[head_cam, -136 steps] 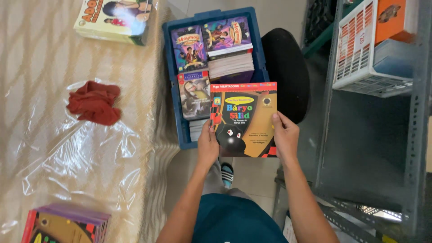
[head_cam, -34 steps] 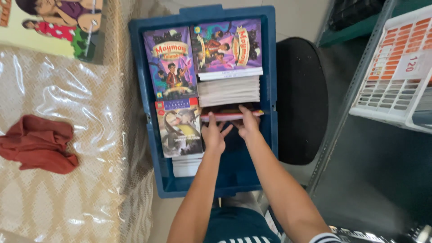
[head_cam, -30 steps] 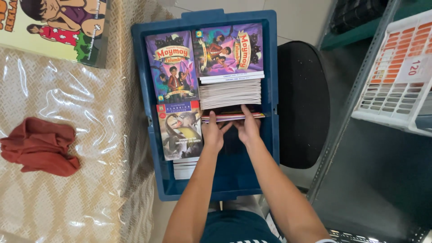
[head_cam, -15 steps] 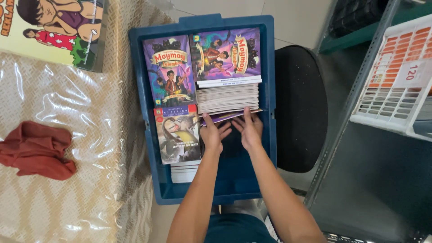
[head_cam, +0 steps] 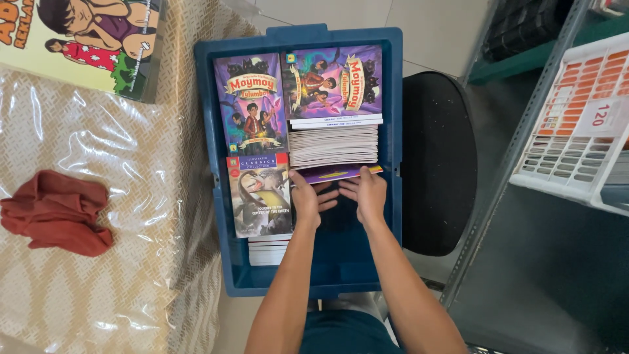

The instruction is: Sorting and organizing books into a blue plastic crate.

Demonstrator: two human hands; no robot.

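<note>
We find both hands inside the blue crate [head_cam: 209,177], which stands on a black chair [head_cam: 438,164] beside the table [head_cam: 98,288]. The crate is already well stocked: a row of upright books [head_cam: 334,145] fills the right half, a purple book [head_cam: 334,82] lies on top at its far end, and two more stacks sit along the left wall. The thin book [head_cam: 337,173] with the purple and yellow cover lies tilted against the near end of the row, not yet upright. We judge it almost stowed, with only squaring up left.

The left hand [head_cam: 308,200] and right hand [head_cam: 368,195] lie palm down, side by side, fingers spread and pressing that book's near edge. Neither hand is clenched or grasping. Both forearms reach forward, nearly parallel.
</note>
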